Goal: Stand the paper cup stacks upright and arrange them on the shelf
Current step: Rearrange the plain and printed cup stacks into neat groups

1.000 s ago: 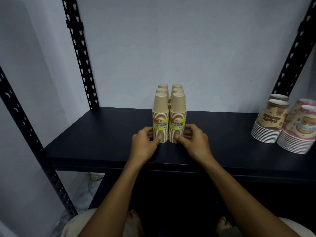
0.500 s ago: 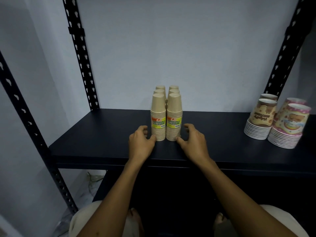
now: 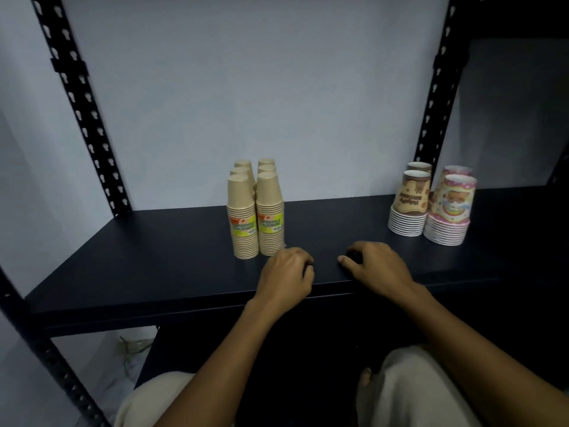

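Several kraft-brown paper cup stacks (image 3: 255,211) stand upside down in two close rows on the black shelf (image 3: 154,257), the front two wearing yellow-green labels. My left hand (image 3: 286,272) rests on the shelf just right of the front stacks, fingers curled, holding nothing. My right hand (image 3: 375,266) lies beside it on the shelf near the front edge, fingers curled down, also holding nothing. Neither hand touches the cups.
At the right of the shelf stand two brown printed cup stacks (image 3: 411,204) and two pink printed cup stacks (image 3: 449,208). Black slotted uprights (image 3: 86,118) frame the shelf. A pale wall lies behind. My knees show below the shelf.
Both hands let go of the two front brown stacks and slid right along the shelf. The view shifted, so the stacks now sit further left in the frame.
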